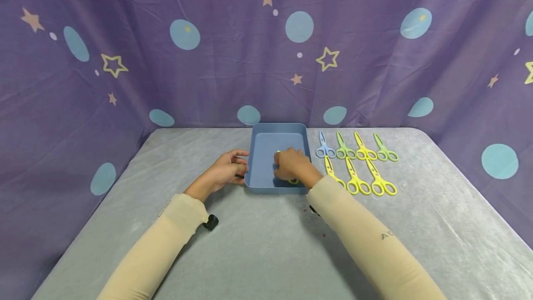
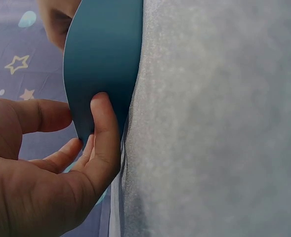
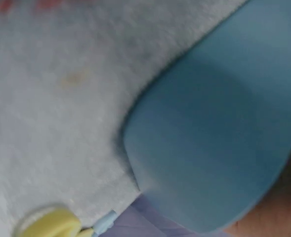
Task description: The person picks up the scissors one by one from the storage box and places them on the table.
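Note:
A shallow blue tray [image 1: 266, 170] stands on the grey table. My right hand [image 1: 291, 165] reaches over its right side and grips a pair of scissors [image 1: 293, 181] low inside it. Most of that pair is covered by the hand; small yellow parts show at either end. At the tray's left side, my left hand [image 1: 229, 168] touches the outer wall with its fingertips. The left wrist view shows these fingers [image 2: 105, 123] extended against the tray wall [image 2: 105, 54]. In the right wrist view, the tray wall [image 3: 209, 133] hides nearly all of the right hand [image 3: 269, 217].
Right of the tray, several scissors lie in two rows. The back row has blue scissors [image 1: 325, 151], green scissors [image 1: 344, 152], yellow scissors [image 1: 365, 153] and another green pair [image 1: 387, 154]. Yellow scissors [image 1: 358, 185] form the front row. A purple curtain [image 1: 233, 78] hangs behind the table.

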`<state>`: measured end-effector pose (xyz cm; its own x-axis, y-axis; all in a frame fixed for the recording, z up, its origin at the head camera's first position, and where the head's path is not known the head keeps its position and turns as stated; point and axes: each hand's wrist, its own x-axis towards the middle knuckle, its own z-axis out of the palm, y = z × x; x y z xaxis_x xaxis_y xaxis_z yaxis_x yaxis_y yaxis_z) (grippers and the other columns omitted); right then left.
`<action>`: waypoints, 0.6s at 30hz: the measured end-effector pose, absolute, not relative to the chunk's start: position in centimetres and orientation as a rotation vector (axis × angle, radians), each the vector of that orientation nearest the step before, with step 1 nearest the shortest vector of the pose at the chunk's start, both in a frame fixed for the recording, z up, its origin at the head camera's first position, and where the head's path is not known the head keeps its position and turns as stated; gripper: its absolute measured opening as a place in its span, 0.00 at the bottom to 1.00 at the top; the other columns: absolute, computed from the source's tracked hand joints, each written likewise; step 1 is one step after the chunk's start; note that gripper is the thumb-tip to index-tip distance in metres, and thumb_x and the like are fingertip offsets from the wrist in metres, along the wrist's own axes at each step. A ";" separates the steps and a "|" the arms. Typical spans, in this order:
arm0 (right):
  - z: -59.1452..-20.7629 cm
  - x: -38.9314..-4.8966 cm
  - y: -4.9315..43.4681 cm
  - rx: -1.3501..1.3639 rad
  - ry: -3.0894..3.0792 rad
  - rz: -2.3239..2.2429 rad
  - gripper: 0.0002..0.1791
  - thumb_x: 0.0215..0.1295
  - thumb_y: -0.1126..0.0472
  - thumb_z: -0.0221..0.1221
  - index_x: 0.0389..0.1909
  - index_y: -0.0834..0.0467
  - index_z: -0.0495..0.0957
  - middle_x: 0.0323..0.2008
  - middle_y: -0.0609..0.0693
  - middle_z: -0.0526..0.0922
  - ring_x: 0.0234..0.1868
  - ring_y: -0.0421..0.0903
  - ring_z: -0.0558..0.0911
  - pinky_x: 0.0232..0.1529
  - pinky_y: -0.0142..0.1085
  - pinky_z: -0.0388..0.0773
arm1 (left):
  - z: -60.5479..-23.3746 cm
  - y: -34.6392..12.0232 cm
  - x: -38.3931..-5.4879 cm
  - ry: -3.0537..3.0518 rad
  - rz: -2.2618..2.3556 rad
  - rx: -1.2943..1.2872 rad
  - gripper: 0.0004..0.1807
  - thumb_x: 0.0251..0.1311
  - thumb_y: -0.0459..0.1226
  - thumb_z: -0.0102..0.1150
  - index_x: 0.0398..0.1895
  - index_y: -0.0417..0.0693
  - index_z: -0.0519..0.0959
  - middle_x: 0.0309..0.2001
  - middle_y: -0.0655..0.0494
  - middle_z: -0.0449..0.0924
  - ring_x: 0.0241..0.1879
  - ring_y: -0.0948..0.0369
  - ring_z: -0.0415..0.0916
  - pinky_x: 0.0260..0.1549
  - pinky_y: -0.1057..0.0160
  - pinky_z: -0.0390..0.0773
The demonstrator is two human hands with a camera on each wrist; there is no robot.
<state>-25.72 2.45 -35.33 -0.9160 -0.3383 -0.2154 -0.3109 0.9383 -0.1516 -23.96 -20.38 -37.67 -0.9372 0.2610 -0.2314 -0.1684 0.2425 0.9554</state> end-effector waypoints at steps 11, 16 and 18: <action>-34.6 -25.3 2.7 -0.606 2.744 -0.142 0.27 0.64 0.61 0.65 0.64 0.51 0.75 0.64 0.62 0.70 0.62 0.65 0.69 0.60 0.54 0.72 | -37.8 -20.5 -24.1 2.181 1.742 0.077 0.29 0.75 0.29 0.50 0.77 0.43 0.61 0.64 0.37 0.65 0.44 0.51 0.75 0.35 0.59 0.85; -35.1 -25.6 2.7 -0.728 2.796 -0.190 0.26 0.64 0.58 0.71 0.62 0.54 0.78 0.61 0.60 0.75 0.63 0.61 0.71 0.65 0.55 0.69 | -37.6 -20.4 -23.9 2.178 1.744 0.070 0.29 0.75 0.29 0.51 0.76 0.43 0.61 0.65 0.37 0.65 0.44 0.51 0.75 0.35 0.60 0.84; -35.3 -25.7 2.8 -0.750 2.804 -0.222 0.25 0.64 0.56 0.71 0.61 0.54 0.78 0.61 0.61 0.75 0.63 0.62 0.71 0.65 0.56 0.69 | -37.6 -20.4 -23.9 2.174 1.744 0.071 0.29 0.75 0.29 0.51 0.76 0.43 0.61 0.65 0.36 0.64 0.44 0.51 0.75 0.35 0.60 0.84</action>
<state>-25.66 2.82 -35.30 -0.8424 -0.5073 -0.1816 -0.4723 0.8574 -0.2043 -23.91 -20.38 -37.56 -0.9368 0.2551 -0.2393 -0.1783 0.2404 0.9542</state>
